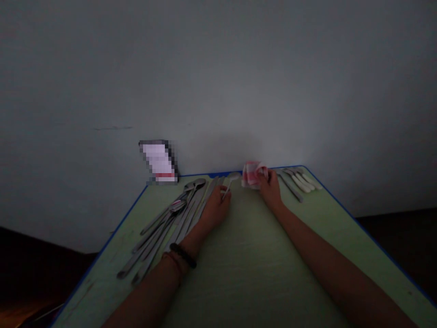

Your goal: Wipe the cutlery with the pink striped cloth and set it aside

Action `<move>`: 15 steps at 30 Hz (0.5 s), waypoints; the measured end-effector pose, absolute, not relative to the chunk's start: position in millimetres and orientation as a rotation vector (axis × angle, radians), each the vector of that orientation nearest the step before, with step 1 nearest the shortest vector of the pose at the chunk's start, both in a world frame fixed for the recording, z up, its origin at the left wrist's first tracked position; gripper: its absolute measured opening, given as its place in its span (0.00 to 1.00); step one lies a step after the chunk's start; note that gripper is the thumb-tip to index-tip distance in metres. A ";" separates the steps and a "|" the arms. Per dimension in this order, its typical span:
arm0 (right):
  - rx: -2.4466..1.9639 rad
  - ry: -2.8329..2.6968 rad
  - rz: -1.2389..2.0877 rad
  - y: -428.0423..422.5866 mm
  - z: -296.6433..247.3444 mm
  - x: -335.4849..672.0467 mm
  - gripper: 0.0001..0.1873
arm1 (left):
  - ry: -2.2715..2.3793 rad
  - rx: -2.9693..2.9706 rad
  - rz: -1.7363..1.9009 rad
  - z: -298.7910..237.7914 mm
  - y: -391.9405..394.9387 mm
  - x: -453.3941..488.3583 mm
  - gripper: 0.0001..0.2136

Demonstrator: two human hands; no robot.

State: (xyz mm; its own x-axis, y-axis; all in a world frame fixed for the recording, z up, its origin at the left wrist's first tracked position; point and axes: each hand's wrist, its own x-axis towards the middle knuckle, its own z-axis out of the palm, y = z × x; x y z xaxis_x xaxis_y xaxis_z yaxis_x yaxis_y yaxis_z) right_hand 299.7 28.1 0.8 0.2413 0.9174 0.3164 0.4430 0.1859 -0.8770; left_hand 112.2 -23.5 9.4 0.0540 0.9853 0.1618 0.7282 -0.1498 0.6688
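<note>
My left hand [216, 205] is closed around the handle of a spoon [234, 176], whose bowl points up and away toward the wall. A pink and white checked cloth [251, 175] is pinched in my right hand [271, 189], just right of the spoon's bowl and apart from it. Beside and partly beneath my left forearm lies a group of metal knives [191, 214]. Left of them is a loose pile of metal spoons [164, 230], several of them overlapping. To the right of my right hand, several white-handled utensils [302, 182] lie next to a dark metal-handled one [292, 189].
A pale green table [246, 273] with a blue edge stands against a grey wall [218, 91]. At its back left corner a phone-like device [159, 161] with a blurred bright screen leans on the wall. The room is dim.
</note>
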 end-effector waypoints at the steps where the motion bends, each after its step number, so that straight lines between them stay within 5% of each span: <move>1: -1.397 -1.346 0.565 29.0 -0.6 299.6 0.19 | 1.705 1.880 0.886 8.7 -23.4 111.8 0.13; 15: -1.161 -1.114 0.700 33.1 -6.5 299.5 0.27 | 1.556 1.695 1.163 7.8 -29.2 115.0 0.13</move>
